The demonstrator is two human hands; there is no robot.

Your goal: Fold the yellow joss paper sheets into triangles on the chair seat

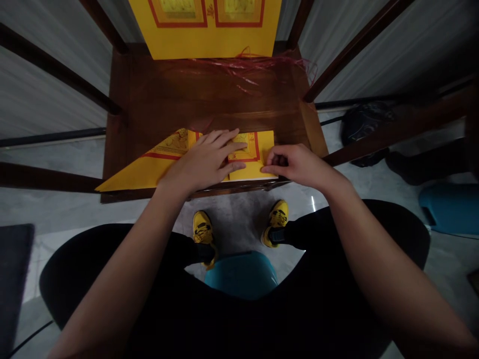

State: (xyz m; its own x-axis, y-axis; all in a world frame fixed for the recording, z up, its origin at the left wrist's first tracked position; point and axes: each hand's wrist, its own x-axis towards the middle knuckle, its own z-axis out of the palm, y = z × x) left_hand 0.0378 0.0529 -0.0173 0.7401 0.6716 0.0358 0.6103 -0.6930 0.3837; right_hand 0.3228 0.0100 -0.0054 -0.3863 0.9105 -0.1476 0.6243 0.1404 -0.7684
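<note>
A yellow sheet of joss paper (239,172) with red printed borders lies partly folded along the near edge of the wooden surface. Its left part tapers to a point, and its right part is a squared flap. My left hand (209,157) rests flat across the middle, fingers spread toward the right, hiding part of the print. At the right edge of the paper, my right hand (294,162) is closed, its thumb and curled fingers pinching the near right corner.
More yellow joss paper (213,45) with red frames lies at the far side. Loose pink-red plastic strings (254,65) trail beside it. Dark wooden posts (299,22) rise around the wooden surface (179,94). A blue stool (243,274) shows between my legs.
</note>
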